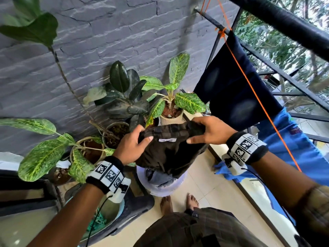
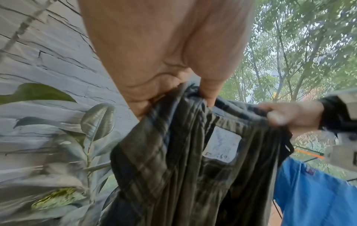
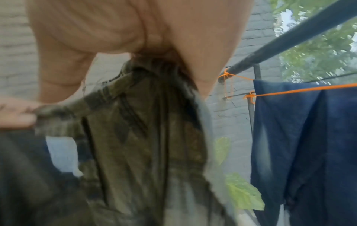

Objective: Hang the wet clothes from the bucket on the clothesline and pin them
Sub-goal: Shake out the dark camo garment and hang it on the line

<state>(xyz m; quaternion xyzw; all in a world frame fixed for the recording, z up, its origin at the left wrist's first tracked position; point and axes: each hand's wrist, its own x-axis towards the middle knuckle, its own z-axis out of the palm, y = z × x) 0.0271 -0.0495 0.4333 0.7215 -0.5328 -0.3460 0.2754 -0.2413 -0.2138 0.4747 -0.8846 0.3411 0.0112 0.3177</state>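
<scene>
Hidden: bucket (image 1: 161,190) mostly covered by the garment (image 1: 169,150).
Hands: left hand (image 1: 130,148) and right hand (image 1: 210,130) each grip the waistband.
Wrist-only: label's (image 2: 222,146) faint writing, unreadable.
Clothesline (image 1: 256,93): 2 o'clock.

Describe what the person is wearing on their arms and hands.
Both hands are bare, with no gloves. The left wrist and right wrist each carry a black band wrapped with white tiles printed with black square fiducial markers, plus a white block underneath. A thin black cable trails from each. A plaid sleeve shows on the right upper arm.

the bucket (image 1: 161,188) is largely covered by the dark checked garment (image 1: 170,150). label print (image 2: 222,145) is illegibly blurred. right wrist view is smeared.
</scene>
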